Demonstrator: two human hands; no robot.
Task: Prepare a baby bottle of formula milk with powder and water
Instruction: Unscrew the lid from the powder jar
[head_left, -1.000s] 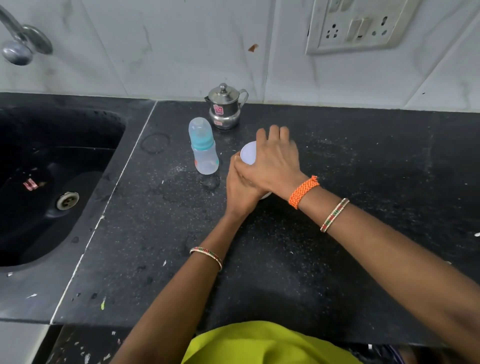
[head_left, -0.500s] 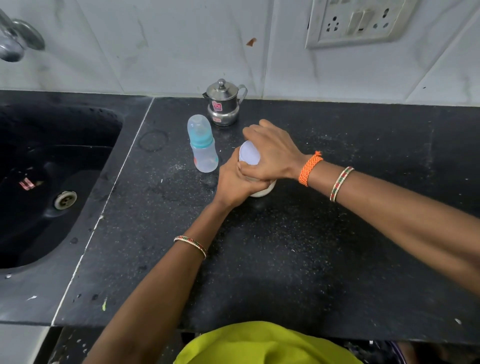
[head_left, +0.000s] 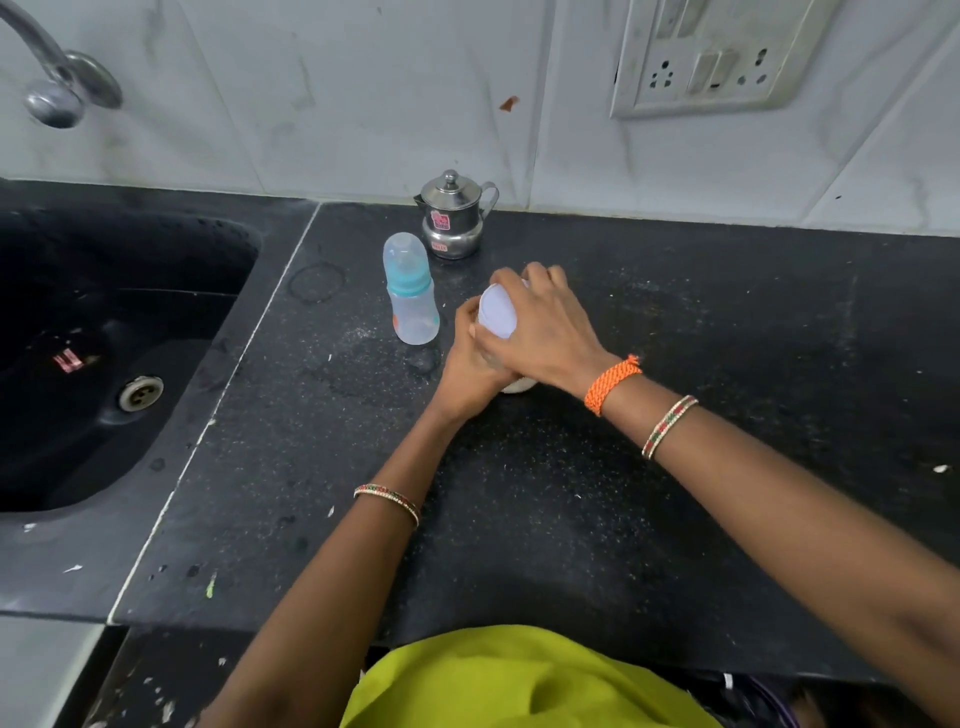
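Observation:
A small jar (head_left: 519, 385) with a white lid (head_left: 497, 313) stands on the black counter (head_left: 571, 519) in the middle. My left hand (head_left: 470, 366) grips the jar's body from the left. My right hand (head_left: 545, 327) curls over the white lid from the right, and the lid looks tilted toward me. Most of the jar is hidden by both hands. Left of the jar stands a capped baby bottle (head_left: 410, 291) with a teal ring and clear cap, upright and untouched. A small steel lidded pot (head_left: 453, 215) sits behind it near the wall.
A black sink (head_left: 104, 353) with a drain lies to the left, a steel tap (head_left: 54, 91) above it. A switch and socket panel (head_left: 717, 52) is on the tiled wall at upper right. The counter's front edge runs just above my yellow-green clothing.
My right hand has turned on the white lid, its fingers shifting round the rim. My left hand keeps its hold on the jar. The bottle and pot have not moved.

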